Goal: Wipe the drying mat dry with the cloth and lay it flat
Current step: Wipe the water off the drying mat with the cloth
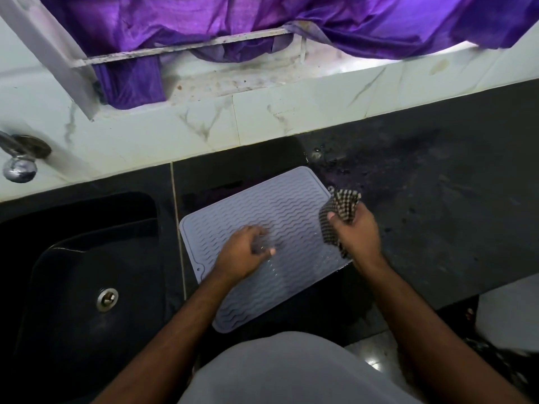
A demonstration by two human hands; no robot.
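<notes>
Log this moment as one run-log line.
left hand: rests on drying mat | right hand: grips checked cloth at mat's right edge | mat: on counter

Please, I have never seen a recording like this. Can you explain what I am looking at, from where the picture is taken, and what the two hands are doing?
No machine here: a person wears a camera on the head, looking down at their own arms. A grey drying mat lies on a dark counter, beside a black sink. The left hand is over the mat with its fingers curled; they are blurred. The right hand grips a checked cloth at the mat's right edge. Purple fabric hangs behind.
</notes>
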